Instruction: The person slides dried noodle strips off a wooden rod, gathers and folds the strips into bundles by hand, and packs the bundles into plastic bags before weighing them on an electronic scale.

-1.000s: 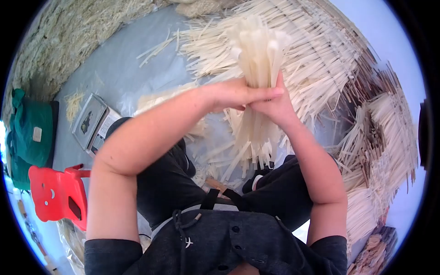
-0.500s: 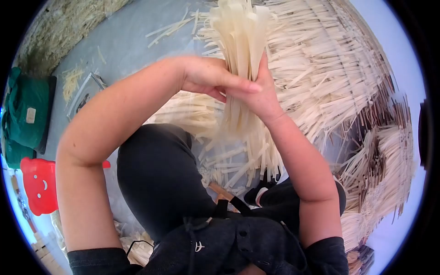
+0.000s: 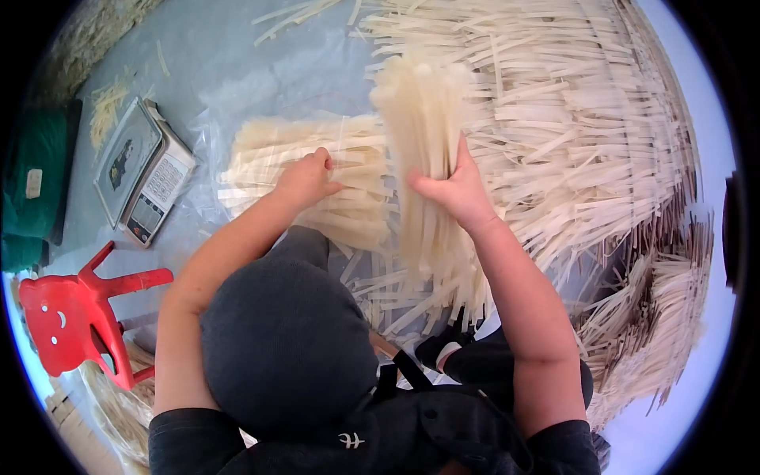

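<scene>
The right hand point(image 3: 459, 194) is clamping a thick bundle of pale flat strips point(image 3: 427, 119) around its waist, the thumb lying across the near side; the bundle's top is fanning out above that hand and its lower ends are hanging below. To the left of this grip, the left hand point(image 3: 307, 182) is hovering over or resting on a flat pile of similar strips point(image 3: 360, 166), thumb and fingers curving apart; whether it is gripping any, I cannot tell. Clear plastic point(image 3: 207, 158) is showing just left of that pile. Farther left of the left hand, a scale point(image 3: 162, 186) is sitting on the grey floor point(image 3: 245, 71), with a red chair point(image 3: 67, 305) standing nearer the body and a green bag point(image 3: 32, 150) lying beyond the scale. Right of the right hand, a broad layer of strips point(image 3: 570, 150) is spreading outward, and a darker-streaked heap point(image 3: 633, 309) is lying farther right.
</scene>
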`<state>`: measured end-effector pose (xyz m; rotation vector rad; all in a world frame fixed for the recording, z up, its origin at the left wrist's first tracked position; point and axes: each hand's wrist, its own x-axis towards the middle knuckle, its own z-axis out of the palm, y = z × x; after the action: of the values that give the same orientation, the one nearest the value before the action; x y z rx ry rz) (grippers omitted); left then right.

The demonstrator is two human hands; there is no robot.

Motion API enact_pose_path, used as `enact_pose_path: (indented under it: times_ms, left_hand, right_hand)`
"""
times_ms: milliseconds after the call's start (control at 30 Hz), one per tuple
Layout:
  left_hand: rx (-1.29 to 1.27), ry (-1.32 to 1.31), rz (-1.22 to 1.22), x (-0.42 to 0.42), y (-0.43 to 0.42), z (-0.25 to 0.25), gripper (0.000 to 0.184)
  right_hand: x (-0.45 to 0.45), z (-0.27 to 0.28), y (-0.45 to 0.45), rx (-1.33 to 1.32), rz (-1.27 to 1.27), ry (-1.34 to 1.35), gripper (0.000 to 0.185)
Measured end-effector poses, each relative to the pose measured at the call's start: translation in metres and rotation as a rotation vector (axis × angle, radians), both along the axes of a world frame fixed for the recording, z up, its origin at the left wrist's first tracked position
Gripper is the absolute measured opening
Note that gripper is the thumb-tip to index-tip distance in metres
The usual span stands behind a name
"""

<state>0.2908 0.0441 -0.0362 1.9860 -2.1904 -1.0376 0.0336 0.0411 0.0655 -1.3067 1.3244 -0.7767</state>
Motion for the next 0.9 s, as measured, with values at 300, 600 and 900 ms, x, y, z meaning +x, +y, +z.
enact_pose_path:
  times_ms: [300, 600, 900]
  left_hand:
    - [0.273, 0.842, 0.736, 0.029, 0.017, -0.025, 0.017]
    - [0.272, 1.555, 0.887, 0.048, 0.037, -0.002, 0.014]
    - [0.095, 1.078, 0.638, 0.031, 0.037, 0.029, 0.026]
  right_hand:
    - [0.045, -0.035, -0.008, -0.071, 0.359, 0.464, 0.097]
    - [0.052, -0.085, 0.008, -0.103, 0.621, 0.855, 0.099]
    - [0.07, -0.088, 0.013, -0.225, 0.654, 1.137, 0.096]
